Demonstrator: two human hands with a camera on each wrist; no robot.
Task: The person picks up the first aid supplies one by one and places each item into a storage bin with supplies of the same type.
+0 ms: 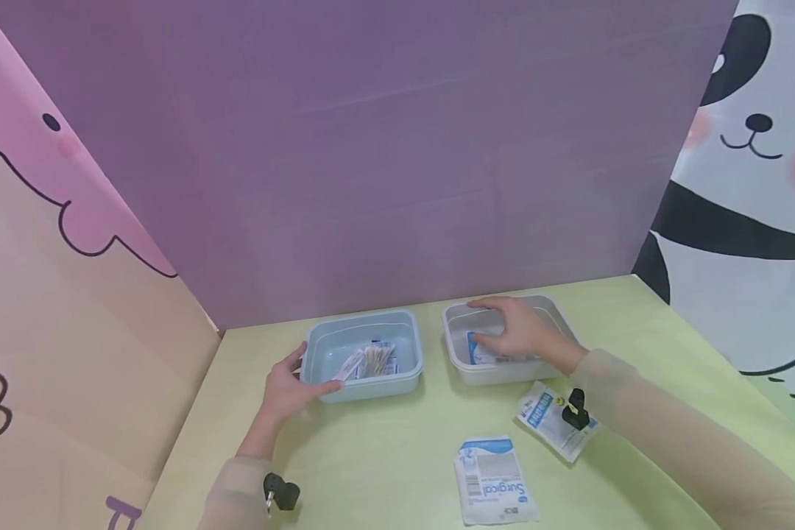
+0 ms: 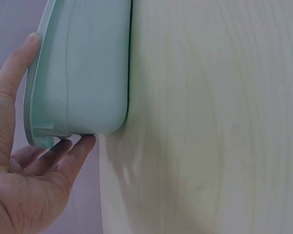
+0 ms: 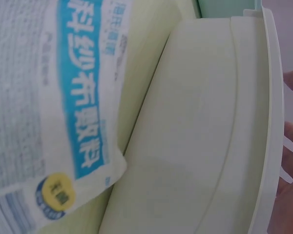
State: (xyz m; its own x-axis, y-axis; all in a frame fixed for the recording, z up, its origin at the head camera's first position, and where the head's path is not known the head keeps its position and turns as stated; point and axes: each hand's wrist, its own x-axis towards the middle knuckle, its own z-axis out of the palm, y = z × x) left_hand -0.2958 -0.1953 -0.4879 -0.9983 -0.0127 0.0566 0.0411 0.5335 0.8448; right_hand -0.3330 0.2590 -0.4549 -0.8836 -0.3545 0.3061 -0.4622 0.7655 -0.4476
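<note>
On the left of the table stands a light blue plastic tub (image 1: 371, 390), holding a bundle of cotton swabs (image 1: 376, 361) and small packets. My left hand (image 1: 290, 386) grips its left end, thumb on the front rim and fingers against the side, as the left wrist view also shows (image 2: 34, 190). A white plastic tub (image 1: 503, 374) stands to the right. Over it, my right hand (image 1: 520, 327) reaches in with fingers and thumb spread, above a blue-and-white packet (image 1: 480, 352). In the right wrist view the tub wall partly hides the fingers.
Two gauze dressing packets lie on the pale table: one printed "Surgical" (image 1: 495, 482) near the front, another (image 1: 553, 419) under the right wrist, beside the white tub. A purple panel (image 1: 397, 162) rises behind the table. Small black devices (image 1: 281, 492) are worn on both wrists.
</note>
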